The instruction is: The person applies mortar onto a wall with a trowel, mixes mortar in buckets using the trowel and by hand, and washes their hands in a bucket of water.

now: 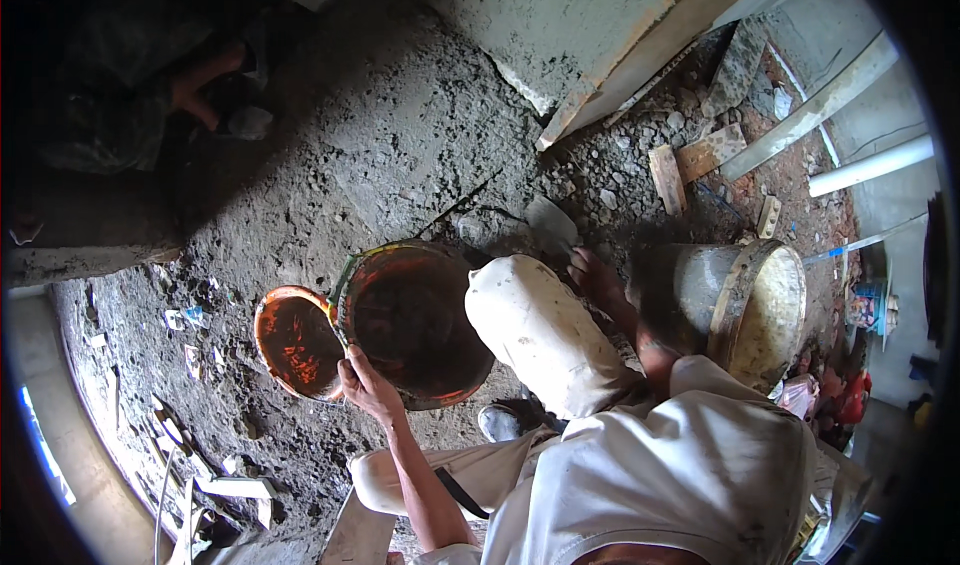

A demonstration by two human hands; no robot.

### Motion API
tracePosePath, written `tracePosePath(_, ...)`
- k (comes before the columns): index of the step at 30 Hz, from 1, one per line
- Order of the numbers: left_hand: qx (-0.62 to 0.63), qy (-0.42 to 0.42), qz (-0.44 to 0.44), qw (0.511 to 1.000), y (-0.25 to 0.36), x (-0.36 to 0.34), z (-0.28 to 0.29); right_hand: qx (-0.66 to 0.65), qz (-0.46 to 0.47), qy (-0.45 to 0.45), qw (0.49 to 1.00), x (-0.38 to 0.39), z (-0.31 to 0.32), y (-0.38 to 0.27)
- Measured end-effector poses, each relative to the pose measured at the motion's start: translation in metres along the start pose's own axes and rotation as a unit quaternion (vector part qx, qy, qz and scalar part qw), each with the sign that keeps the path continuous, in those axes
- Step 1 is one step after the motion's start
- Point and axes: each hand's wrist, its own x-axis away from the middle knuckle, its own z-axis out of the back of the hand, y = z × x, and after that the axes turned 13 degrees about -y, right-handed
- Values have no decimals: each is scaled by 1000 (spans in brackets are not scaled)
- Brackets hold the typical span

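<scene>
My left hand (365, 385) is closed on the rim of a small orange, mortar-stained bucket (300, 345), where it meets a larger, dark-stained bucket (405, 330) with grey residue. My right hand (595, 280) grips a trowel beyond my bent knee; its grey blade (550, 225) rests at the rough mortar-covered ground (420, 155), and the handle is mostly hidden by my fingers. My white-trousered knee overlaps the right side of the larger bucket. A tipped grey bucket (750, 315) with a pale interior lies to the right of my right hand.
A rough concrete block (600, 25) stands ahead. Boards (667, 180), rubble, a white pipe (865, 168) and red bags (850, 395) are at the right. Scraps and wood pieces (235, 488) lie lower left. In the upper-left shade, a person's bare limb (195, 100) shows beside dark plastic.
</scene>
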Motion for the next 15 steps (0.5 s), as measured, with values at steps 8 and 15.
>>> tracePosePath(8,6,-11,-8,1000,16,2,-18,-110,-131,31,985,-96,18,-35)
tracePosePath(15,14,3,11,1000,8,4,-10,-90,-137,44,986,-46,42,-37)
